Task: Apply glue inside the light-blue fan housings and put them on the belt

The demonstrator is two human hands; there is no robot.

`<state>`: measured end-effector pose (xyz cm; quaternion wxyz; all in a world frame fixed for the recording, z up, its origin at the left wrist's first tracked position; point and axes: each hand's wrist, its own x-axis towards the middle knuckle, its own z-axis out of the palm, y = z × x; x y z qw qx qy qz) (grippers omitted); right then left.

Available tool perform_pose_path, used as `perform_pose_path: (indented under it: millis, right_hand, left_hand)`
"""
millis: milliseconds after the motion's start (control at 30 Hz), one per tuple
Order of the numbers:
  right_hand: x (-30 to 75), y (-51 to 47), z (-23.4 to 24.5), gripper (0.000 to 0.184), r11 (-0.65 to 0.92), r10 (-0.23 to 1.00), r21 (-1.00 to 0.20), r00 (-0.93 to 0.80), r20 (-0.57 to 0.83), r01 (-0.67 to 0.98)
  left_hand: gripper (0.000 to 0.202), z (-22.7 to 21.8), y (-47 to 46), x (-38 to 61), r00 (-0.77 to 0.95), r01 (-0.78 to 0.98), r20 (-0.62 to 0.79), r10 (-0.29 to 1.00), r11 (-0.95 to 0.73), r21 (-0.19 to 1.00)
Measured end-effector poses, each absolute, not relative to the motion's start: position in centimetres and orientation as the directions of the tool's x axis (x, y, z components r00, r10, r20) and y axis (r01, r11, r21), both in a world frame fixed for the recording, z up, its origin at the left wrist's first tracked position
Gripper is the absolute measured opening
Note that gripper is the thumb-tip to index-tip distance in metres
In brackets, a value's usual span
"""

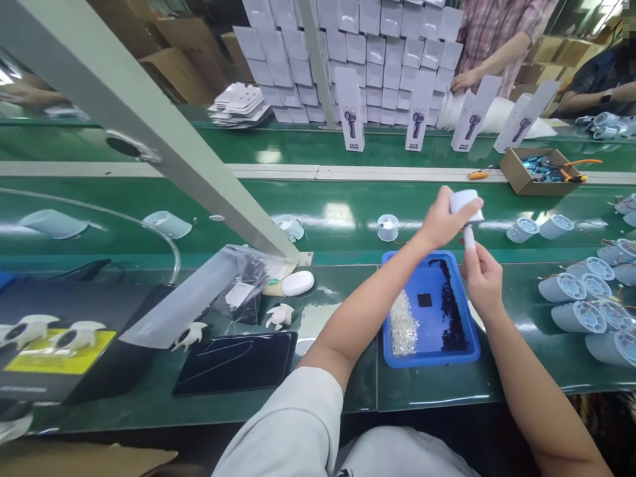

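A workshop lies beyond the long green desk [348, 391], with stacked white boxes [385, 50] at its far side, cut off by the top of the view. Taking the blue tray [430, 338] as the clock's centre, a co-worker in a plaid shirt [489, 36] stands at 12 o'clock, head out of frame, one hand [466, 81] partly behind the upright cartons.

Between 12 and 1 o'clock, just past the tray's far edge, the left hand [441, 220] is closed around a pale blue cylinder [463, 201], its fingers covering much of the side. The right hand [483, 275] is bent up beneath it, thumb and fingers drawn together at a narrow whitish tip; I cannot tell whether that is a held piece or a covered fingertip, nor whether it touches the cylinder.

In the tray, clear pieces [403, 324] are heaped toward 8 o'clock, black pieces [453, 324] run from 1 to 5, and a small dark square [424, 300] lies near the middle. Single pieces are too small to make out. More cylinders crowd 3 o'clock, some sliced by the frame. At 9 o'clock a crumpled clear bag [218, 278] blurs its dark contents.
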<state>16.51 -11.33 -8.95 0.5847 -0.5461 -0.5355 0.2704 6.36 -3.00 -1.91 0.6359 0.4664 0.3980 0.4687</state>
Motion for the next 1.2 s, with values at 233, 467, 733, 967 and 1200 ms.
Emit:
perform_pose_path:
  millis: [233,467,733,967,1200]
  right_hand:
    - [15.8,-11.3,-9.6,0.023,0.195,0.946,-0.918,0.182,0.269,0.346]
    - [14.4,-11.5,-9.8,0.026,0.262,0.955,-0.933,0.076,0.288,0.244]
    - [14.2,-11.5,-9.7,0.031,0.279,0.953,-0.903,0.018,0.301,0.327]
    - [14.5,-11.4,-10.1,0.029,0.304,0.946,-0.869,-0.017,0.323,0.390]
    - [14.6,-11.7,-9.4,0.019,0.450,0.883,-0.734,-0.131,0.450,0.509]
  left_hand:
    - [0.042,-0.5,0.8,-4.1,-0.014,0.559,0.077,0.997,-0.056,0.827]
    - [0.061,-4.2,2.6,-4.3,0.028,0.938,-0.350,0.936,0.097,0.333]
    - [0.069,-5.1,2.5,-1.2,0.290,0.921,-0.289,0.912,-0.185,0.343]
    - [0.055,-4.1,2.2,-1.3,0.196,0.854,-0.033,0.980,-0.154,0.498]
    - [0.042,-1.6,1.4,-1.3,0.060,0.532,0.163,0.985,-0.170,0.830]
